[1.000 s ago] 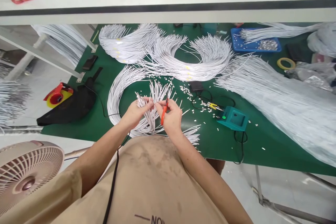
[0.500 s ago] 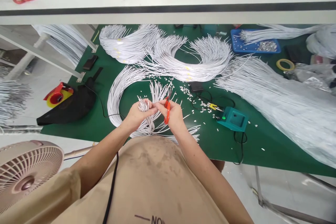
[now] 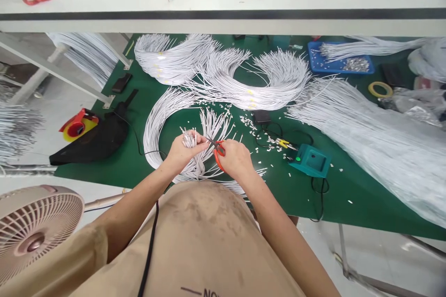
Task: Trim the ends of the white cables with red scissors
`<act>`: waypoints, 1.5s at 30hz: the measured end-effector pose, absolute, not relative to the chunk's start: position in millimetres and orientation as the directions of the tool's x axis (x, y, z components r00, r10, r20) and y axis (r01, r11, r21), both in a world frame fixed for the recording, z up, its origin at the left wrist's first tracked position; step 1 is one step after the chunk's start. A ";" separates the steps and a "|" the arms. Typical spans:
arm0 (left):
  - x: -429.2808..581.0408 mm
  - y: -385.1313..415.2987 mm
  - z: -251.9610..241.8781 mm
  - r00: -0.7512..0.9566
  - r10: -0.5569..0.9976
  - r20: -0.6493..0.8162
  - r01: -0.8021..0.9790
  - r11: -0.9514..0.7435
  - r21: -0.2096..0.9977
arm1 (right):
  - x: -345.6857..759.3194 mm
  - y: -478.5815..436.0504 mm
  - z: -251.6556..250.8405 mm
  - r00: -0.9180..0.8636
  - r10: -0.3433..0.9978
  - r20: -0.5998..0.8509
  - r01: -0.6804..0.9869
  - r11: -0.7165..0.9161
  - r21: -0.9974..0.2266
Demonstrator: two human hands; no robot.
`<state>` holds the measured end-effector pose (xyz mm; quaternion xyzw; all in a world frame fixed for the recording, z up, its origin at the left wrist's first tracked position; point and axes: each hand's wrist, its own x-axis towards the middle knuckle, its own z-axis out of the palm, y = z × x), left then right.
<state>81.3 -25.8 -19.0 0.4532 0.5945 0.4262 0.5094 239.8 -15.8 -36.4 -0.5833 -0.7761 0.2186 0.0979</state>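
My left hand point(image 3: 184, 152) is closed around a bunch of white wires point(image 3: 190, 138), whose ends stick out above the fingers. In my right hand point(image 3: 237, 157) I grip red-handled scissors point(image 3: 220, 157), their dark blades pointing left at my left fingertips. Whether the blades touch a wire is too small to tell. Below and behind my hands, a loop of white wires point(image 3: 152, 130) curves over the green table mat point(image 3: 275, 195). More loose wire ends point(image 3: 213, 123) fan out just beyond my hands.
Bundled white wires point(image 3: 251, 95) lie behind. Small white scraps point(image 3: 248, 123) are scattered near yellow-handled pliers point(image 3: 284, 143) and a teal device point(image 3: 311, 160). A blue tray point(image 3: 318, 62) stands back right, plastic-wrapped wires point(image 3: 376, 144) at right. A shelf point(image 3: 195, 25) crosses overhead; a fan point(image 3: 38, 236) stands lower left.
The scissors have turned from pointing up and away in my right hand to pointing left, with blades now at my left fingertips. My right hand has shifted slightly right. My left hand keeps its hold.
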 end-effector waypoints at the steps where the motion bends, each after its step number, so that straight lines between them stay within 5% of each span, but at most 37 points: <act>1: 81.2 -25.9 -19.0 -0.069 0.975 -0.209 0.121 0.217 0.969 | 240.3 -15.3 -34.7 -0.305 0.946 -0.114 0.874 0.230 -0.428; 10: 80.7 -27.0 -17.7 -0.042 0.973 -0.225 0.128 0.229 0.965 | 239.4 -17.4 -35.7 -0.293 0.945 -0.143 0.894 0.218 -0.392; 17: 79.7 -25.6 -21.8 -0.082 0.970 -0.231 0.131 0.240 0.962 | 243.4 -15.8 -39.8 -0.234 0.947 -0.222 0.814 0.066 -0.577; 21: 80.6 -24.5 -21.5 -0.099 0.969 -0.228 0.186 0.244 0.952 | 240.4 -10.3 -40.1 -0.137 0.972 -0.190 0.460 -0.108 -0.881; 24: 83.8 -24.9 -18.6 -0.091 0.968 -0.234 0.204 0.248 0.947 | 233.5 -7.7 -39.7 -0.138 0.977 -0.165 0.185 -0.138 -0.973; 31: 85.1 -26.8 -17.9 -0.086 0.967 -0.241 0.195 0.253 0.947 | 224.0 -7.9 -36.2 -0.076 0.961 -0.267 -0.007 -0.268 -0.963; 37: 83.4 -28.8 -17.3 0.133 0.948 -0.289 -0.047 0.297 0.954 | 216.4 -12.0 -37.0 -0.250 0.882 -0.399 -0.376 -0.468 -0.800; 40: 84.5 -29.6 -16.2 0.262 0.911 -0.319 -0.083 0.351 0.933 | 216.2 -12.1 -42.3 -0.269 0.872 -0.410 -0.354 -0.485 -0.799; 45: 83.6 -28.4 -16.2 0.212 0.918 -0.335 -0.068 0.356 0.932 | 224.5 -10.7 -47.5 0.187 0.946 -0.263 -0.076 -0.253 -0.964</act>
